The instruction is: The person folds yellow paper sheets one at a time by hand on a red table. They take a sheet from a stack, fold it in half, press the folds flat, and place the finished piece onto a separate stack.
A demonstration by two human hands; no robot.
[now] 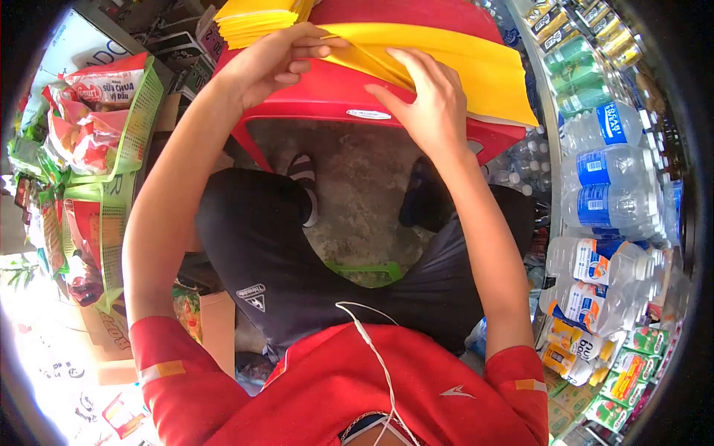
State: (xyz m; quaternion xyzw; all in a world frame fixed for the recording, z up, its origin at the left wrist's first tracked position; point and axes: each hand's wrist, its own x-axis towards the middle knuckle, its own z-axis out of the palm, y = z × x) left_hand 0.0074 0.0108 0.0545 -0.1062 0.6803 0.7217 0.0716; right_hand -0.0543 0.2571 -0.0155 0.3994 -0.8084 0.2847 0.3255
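A long yellow sheet (476,67), which looks like paper, lies across the red plastic table (297,87), with a raised fold along its near left part. My left hand (279,63) is at the sheet's left end, its fingers curled in and seeming to pinch the edge. My right hand (433,97) rests over the fold, fingers stretched out and thumb apart. A stack of folded yellow sheets (256,22) sits just beyond my left hand.
Green baskets (137,123) of snack packets stand on the left. Packs of bottles (599,167) and cans (587,30) line the right. My legs (253,245) are spread below the table, and a white earphone cord (379,364) hangs down my red shirt.
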